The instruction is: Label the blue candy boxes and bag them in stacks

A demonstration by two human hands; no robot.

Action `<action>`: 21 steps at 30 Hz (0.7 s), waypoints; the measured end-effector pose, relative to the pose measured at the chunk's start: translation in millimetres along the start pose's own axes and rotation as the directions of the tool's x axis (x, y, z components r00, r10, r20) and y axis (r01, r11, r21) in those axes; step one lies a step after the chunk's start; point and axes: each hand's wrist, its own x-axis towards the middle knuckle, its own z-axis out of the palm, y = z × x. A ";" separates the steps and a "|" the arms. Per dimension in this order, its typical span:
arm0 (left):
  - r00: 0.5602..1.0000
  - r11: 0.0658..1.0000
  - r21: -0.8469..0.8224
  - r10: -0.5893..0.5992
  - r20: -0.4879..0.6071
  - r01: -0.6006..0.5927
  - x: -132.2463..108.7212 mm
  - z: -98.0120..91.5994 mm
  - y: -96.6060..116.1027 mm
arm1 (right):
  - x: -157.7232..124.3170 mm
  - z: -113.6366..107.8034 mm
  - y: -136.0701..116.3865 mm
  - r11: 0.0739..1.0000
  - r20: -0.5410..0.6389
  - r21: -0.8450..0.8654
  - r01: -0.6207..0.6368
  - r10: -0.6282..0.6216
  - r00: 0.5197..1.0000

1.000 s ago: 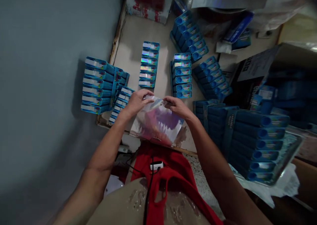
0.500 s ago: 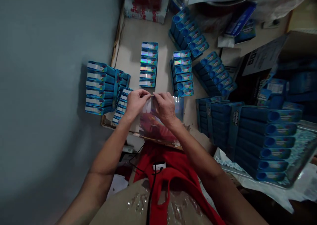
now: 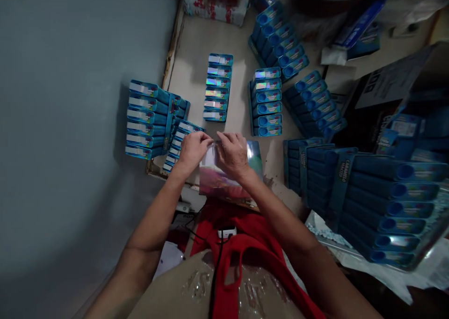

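A shiny reflective sheet (image 3: 228,181) lies at the table's front edge under my hands. My left hand (image 3: 192,153) is closed in a pinch at the sheet's upper left corner; what sits between the fingertips is too small to make out. On the sheet's upper part, my right hand (image 3: 233,154) is closed with bent fingers, its thumb mostly hidden. Beyond them stands a row of blue boxes (image 3: 218,87) with silvery iridescent strips on their ends. Next to my left hand is a tilted row of blue boxes (image 3: 178,143) with pale strips.
At the left edge, a banded stack of blue boxes (image 3: 142,120) stands near the grey wall (image 3: 70,99). More box rows (image 3: 266,101) fill the right, with a large banded stack (image 3: 365,183) over a metal tray. A white printed bag (image 3: 217,8) lies at the back.
The view has shifted slightly, moving the boxes rightward. My fingertips have drawn a little apart; the left hand stays pinched. Reflections on the sheet are different.
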 end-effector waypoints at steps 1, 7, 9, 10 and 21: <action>1.000 1.000 0.010 -0.007 -0.008 0.007 0.8 0.8 0.5 | -0.5 2.4 -1.9 1.000 0.016 -0.008 -0.004 0.004 1.000; 1.000 1.000 0.001 0.002 0.010 -0.002 3.9 4.1 -1.4 | -19.8 20.8 -11.8 0.998 0.046 -0.063 -0.021 0.024 0.999; 1.000 0.999 -0.036 -0.001 0.016 0.002 4.3 3.0 -3.4 | -28.5 20.5 -12.3 0.998 0.024 -0.068 0.005 -0.003 1.000; 1.000 0.998 -0.057 -0.004 0.016 0.005 4.6 2.0 -4.5 | -32.2 18.5 -12.0 0.998 0.015 -0.065 0.021 -0.020 1.000; 0.996 0.994 0.070 0.083 -0.041 -0.080 3.1 8.4 -5.4 | -41.4 -43.9 -12.8 0.845 0.071 0.481 -0.234 0.228 0.971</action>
